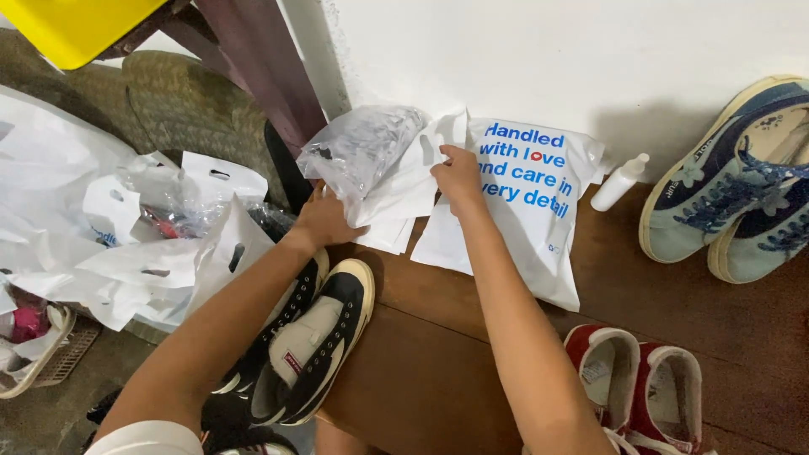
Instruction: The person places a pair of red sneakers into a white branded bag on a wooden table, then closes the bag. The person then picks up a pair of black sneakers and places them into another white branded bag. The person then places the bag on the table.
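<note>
While our left hand (324, 221) pinches the clear crinkled bag (362, 147), our right hand (459, 175) grips a white mailer (404, 181) by its top edge — steadied on the worktop (438, 362).

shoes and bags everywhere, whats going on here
A person kneels at a wooden bench. The left hand and the right hand both grip a white plastic bag lying against a larger printed white bag. A black and cream pair of sneakers sits below the left arm, blue sneakers and red ones to the right.
</note>
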